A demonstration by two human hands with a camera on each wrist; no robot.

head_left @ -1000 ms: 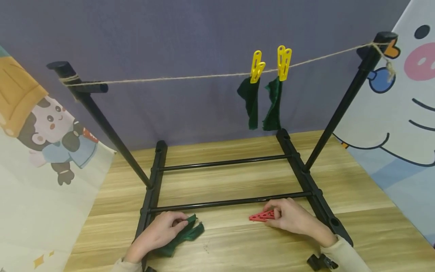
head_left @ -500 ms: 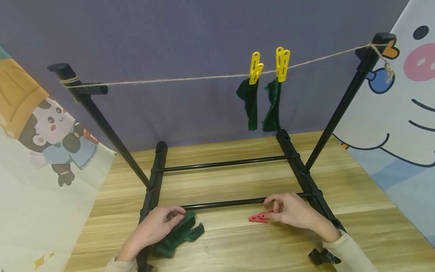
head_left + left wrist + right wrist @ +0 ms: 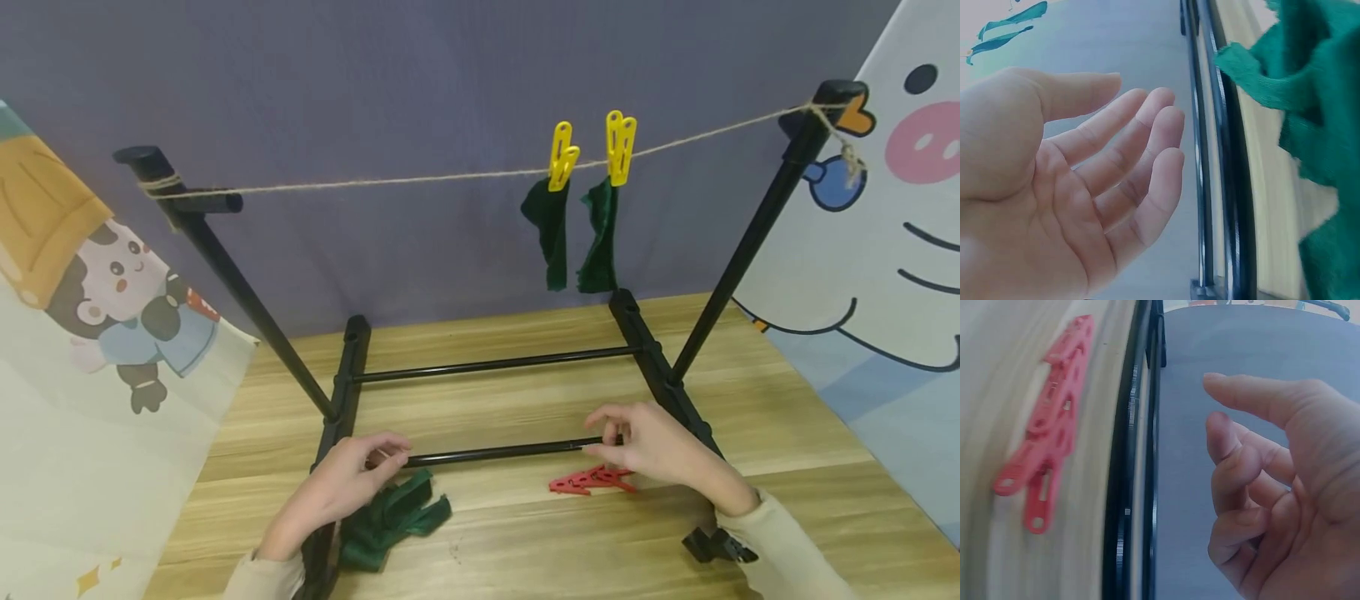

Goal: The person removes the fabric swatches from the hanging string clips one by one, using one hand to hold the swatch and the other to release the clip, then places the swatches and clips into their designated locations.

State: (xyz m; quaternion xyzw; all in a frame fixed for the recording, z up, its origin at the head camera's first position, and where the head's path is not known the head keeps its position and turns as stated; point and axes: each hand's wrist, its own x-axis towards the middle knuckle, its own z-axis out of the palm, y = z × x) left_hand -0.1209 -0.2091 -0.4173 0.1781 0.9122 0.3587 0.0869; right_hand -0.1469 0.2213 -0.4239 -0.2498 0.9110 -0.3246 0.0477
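Note:
A crumpled dark green cloth (image 3: 386, 521) lies on the wooden table at the lower left. My left hand (image 3: 347, 485) hovers just above it, by the rack's front bar, with fingers loosely bent and nothing in them. In the left wrist view the green cloth (image 3: 1329, 94) lies beyond the fingertips. Red clothespins (image 3: 588, 480) lie together on the table, just in front of that bar. Over them is my right hand (image 3: 656, 446), its fingers relaxed and holding nothing. The right wrist view has the red clothespins (image 3: 1054, 412) well apart from the thumb and fingers.
A black rack stands on the table, with a left post (image 3: 251, 296) and right post (image 3: 738, 267). Between them runs a string (image 3: 390, 181). Two yellow clothespins (image 3: 561, 158) hold green cloth pieces (image 3: 555, 237) on it. A small black part (image 3: 716, 546) lies near my right sleeve.
Both hands have lifted and moved away from the table. The right hand has let go of the red clothespins, and the left has come off the green cloth; both stay lying there.

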